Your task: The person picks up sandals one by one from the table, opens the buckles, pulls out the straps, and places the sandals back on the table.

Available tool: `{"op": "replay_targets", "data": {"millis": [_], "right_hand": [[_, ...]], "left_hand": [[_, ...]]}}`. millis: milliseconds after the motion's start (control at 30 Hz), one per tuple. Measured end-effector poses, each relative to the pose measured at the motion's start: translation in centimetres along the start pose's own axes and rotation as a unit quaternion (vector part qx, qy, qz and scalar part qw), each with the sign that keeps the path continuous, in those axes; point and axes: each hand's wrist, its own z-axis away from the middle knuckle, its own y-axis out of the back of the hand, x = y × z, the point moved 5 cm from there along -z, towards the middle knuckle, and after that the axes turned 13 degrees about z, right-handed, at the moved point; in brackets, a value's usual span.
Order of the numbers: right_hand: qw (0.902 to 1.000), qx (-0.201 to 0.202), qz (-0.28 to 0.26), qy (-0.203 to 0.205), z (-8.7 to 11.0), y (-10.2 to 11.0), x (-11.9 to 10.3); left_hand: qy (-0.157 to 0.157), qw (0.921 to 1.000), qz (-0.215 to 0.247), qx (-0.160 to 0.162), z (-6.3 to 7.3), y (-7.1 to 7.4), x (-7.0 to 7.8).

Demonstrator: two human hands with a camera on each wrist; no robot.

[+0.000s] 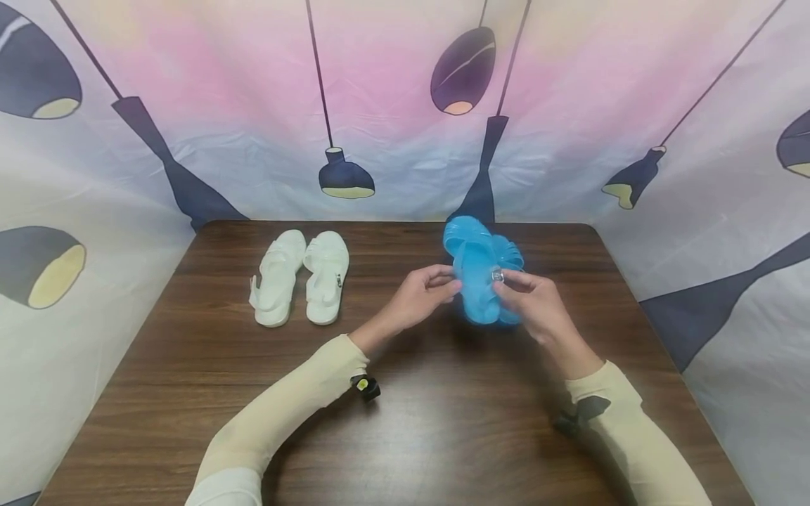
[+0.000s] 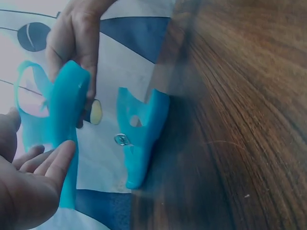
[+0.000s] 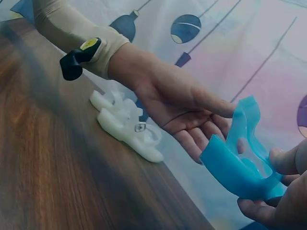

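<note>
A light-blue sandal is raised off the table at the right back, its sole upright in the left wrist view. My right hand pinches its side between thumb and fingers. At its other side is my left hand; the right wrist view shows that palm turned up, fingers loosely extended, thumb at the sandal's edge. Partly hidden behind the raised one, a second blue sandal stands on the table. A metal buckle shows on this second sandal in the left wrist view.
A pair of white sandals, one left and one right, stands side by side at the table's left back. The brown wooden table ends against a cloth backdrop printed with hanging lamps.
</note>
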Motion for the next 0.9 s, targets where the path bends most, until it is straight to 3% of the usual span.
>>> {"op": "replay_targets", "data": {"millis": [367, 733, 900], "right_hand": [[0.9981, 0.055, 0.013, -0.025, 0.3, 4.1, 0.6], [0.9963, 0.082, -0.003, -0.025, -0.2, 8.6, 1.9], [0.9948, 0.083, -0.058, -0.015, -0.7, 10.3, 3.3]], "left_hand": [[-0.011, 0.9985, -0.052, -0.011, -2.5, -0.1, -3.1], [0.026, 0.9926, -0.118, -0.014, -5.0, -1.6, -5.8], [0.051, 0.9878, -0.145, -0.024, -6.0, -2.4, -6.7]]}}
